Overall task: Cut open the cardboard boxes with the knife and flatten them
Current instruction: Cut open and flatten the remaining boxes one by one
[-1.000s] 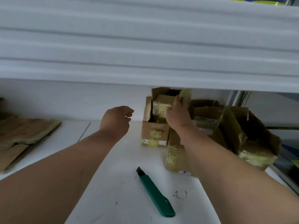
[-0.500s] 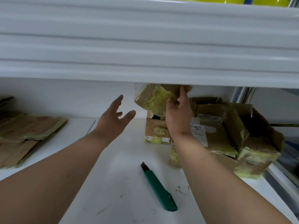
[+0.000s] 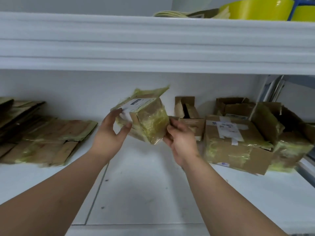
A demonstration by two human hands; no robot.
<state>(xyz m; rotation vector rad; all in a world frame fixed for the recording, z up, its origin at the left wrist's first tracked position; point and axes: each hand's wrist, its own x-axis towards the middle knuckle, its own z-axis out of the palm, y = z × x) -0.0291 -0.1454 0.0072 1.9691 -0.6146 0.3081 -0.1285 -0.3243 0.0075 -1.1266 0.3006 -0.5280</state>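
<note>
A small cardboard box [image 3: 148, 121] wrapped in yellowish tape, with a white label on top, is held tilted in the air above the white table [image 3: 144, 193]. My left hand [image 3: 110, 133] grips its left side, thumb on the front and fingers on the label. My right hand [image 3: 180, 138] holds its right lower edge. The knife is out of view.
A pile of flattened cardboard [image 3: 42, 135] lies at the left. Several opened and taped boxes [image 3: 238, 137] crowd the right, one small open box [image 3: 187, 113] by the wall. A white shelf [image 3: 153, 45] overhangs, with yellow bowls [image 3: 259, 7] on it.
My right hand lifted the small box off the stack and brought it to the middle. My left hand opened and took hold of its left side. The view tilted up, and the green knife left it.
</note>
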